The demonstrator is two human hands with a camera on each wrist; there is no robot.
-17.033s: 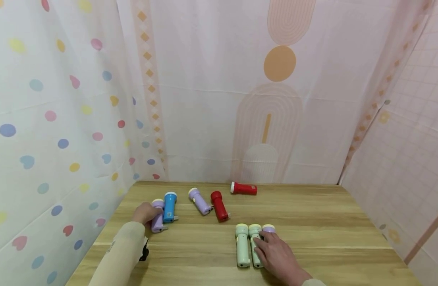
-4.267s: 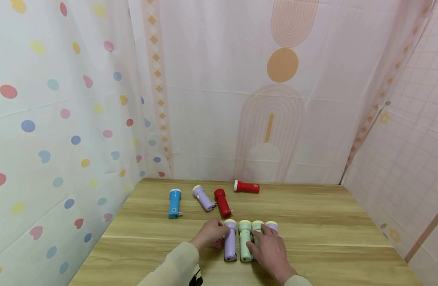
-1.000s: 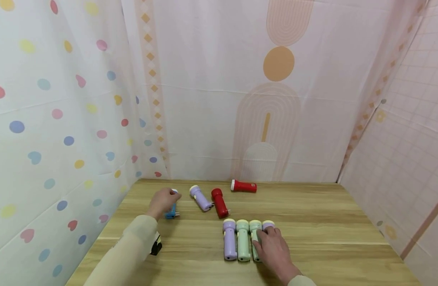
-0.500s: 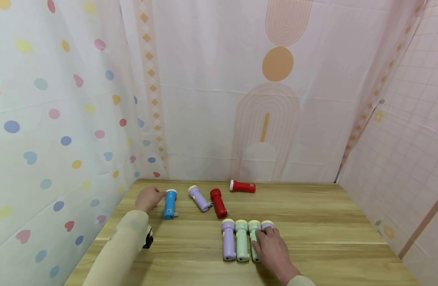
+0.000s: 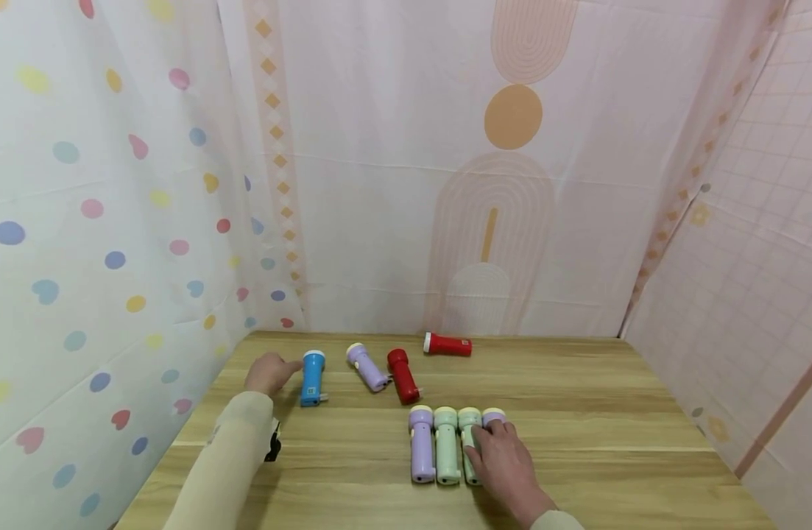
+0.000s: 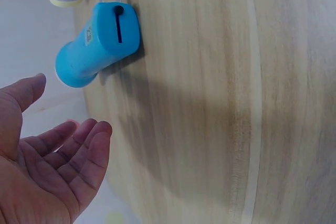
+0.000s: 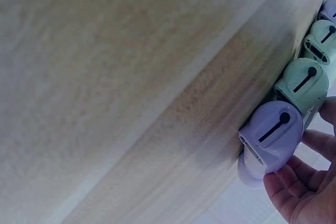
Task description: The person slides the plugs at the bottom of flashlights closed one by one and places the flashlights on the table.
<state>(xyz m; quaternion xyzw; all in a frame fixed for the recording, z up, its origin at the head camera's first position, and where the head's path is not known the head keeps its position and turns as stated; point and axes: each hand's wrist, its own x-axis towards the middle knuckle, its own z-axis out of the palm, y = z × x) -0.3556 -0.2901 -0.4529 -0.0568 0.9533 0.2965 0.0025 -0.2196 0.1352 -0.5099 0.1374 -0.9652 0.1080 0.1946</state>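
Observation:
In the head view my left hand hovers just left of a blue flashlight lying on the table. The left wrist view shows this hand with its fingers loosely bent, apart from the blue flashlight. My right hand rests over the right end of a side-by-side row: a purple flashlight, a green flashlight, another green flashlight and a partly covered purple flashlight. In the right wrist view, its fingers curl against that end purple flashlight, with the thumb near the adjacent green flashlight.
Farther back on the wooden table lie a tilted purple flashlight, a red flashlight and another red flashlight lying sideways near the back edge. Patterned curtains stand behind and at both sides.
A purple flashlight went from beside the blue one to the row's left end, moved by my left hand. That hand then came over the blue flashlight and shifted left of it. My right hand stayed.

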